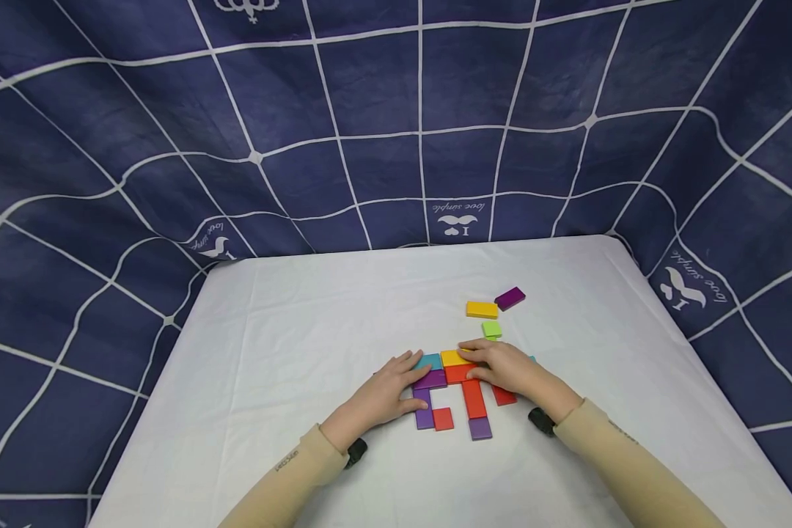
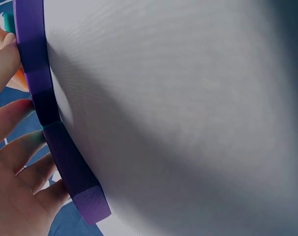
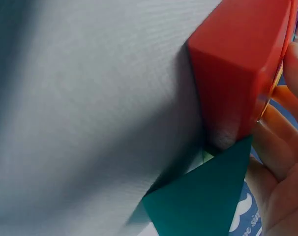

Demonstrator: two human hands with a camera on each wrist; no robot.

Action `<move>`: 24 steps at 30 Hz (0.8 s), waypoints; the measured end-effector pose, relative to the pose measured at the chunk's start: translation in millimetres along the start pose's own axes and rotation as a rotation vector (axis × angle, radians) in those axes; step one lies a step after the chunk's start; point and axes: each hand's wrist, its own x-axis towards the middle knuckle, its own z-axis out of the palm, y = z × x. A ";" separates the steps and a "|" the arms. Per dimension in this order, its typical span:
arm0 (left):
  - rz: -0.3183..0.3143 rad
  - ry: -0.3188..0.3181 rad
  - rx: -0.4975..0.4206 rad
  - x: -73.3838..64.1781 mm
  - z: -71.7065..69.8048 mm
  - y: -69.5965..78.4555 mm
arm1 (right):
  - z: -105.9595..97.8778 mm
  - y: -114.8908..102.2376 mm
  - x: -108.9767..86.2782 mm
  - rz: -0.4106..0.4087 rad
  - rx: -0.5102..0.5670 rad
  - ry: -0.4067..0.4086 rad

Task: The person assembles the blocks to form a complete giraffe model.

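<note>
My left hand (image 1: 391,390) lies at the left side of a flat block arrangement, fingers extended. Its fingertips reach the teal block (image 1: 429,361) and purple block (image 1: 430,380), with the thumb by the upright violet block (image 1: 423,411). In the left wrist view, those fingers rest along purple blocks (image 2: 70,167). From the right, my right hand (image 1: 510,368) reaches over the arrangement, fingertips at the yellow block (image 1: 453,358) and the orange-red block (image 1: 457,374). The right wrist view shows a red block (image 3: 232,64) and a teal triangular block (image 3: 208,196) beside the palm.
Beyond the right hand lie a loose yellow block (image 1: 482,309), a dark purple block (image 1: 510,298) and a lime block (image 1: 491,328). A red square (image 1: 443,419), a long orange-red block (image 1: 474,399) and a small violet block (image 1: 480,428) form the near side.
</note>
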 end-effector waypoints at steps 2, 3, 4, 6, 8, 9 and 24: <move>0.001 -0.001 0.001 0.1 0.4 0.0 | -0.3 0.6 0.2 0.009 0.003 -0.006; 0.001 -0.002 0.003 0.2 0.4 0.0 | -0.2 0.6 0.3 0.014 0.005 -0.006; 0.000 -0.003 0.002 0.1 0.2 0.1 | 0.0 0.6 0.3 0.020 0.011 -0.006; 0.002 -0.004 0.004 -0.2 -0.2 0.5 | 0.6 0.0 0.3 0.023 0.022 -0.008; 0.004 -0.007 0.008 -0.8 -1.1 1.0 | 1.2 -0.6 0.2 0.018 0.029 -0.008; 0.005 -0.009 0.011 -1.1 -1.4 1.2 | 1.4 -0.9 0.2 0.019 0.036 -0.008; -0.001 -0.014 0.016 -1.3 -2.0 2.6 | 3.6 -0.2 -1.3 0.018 0.050 0.016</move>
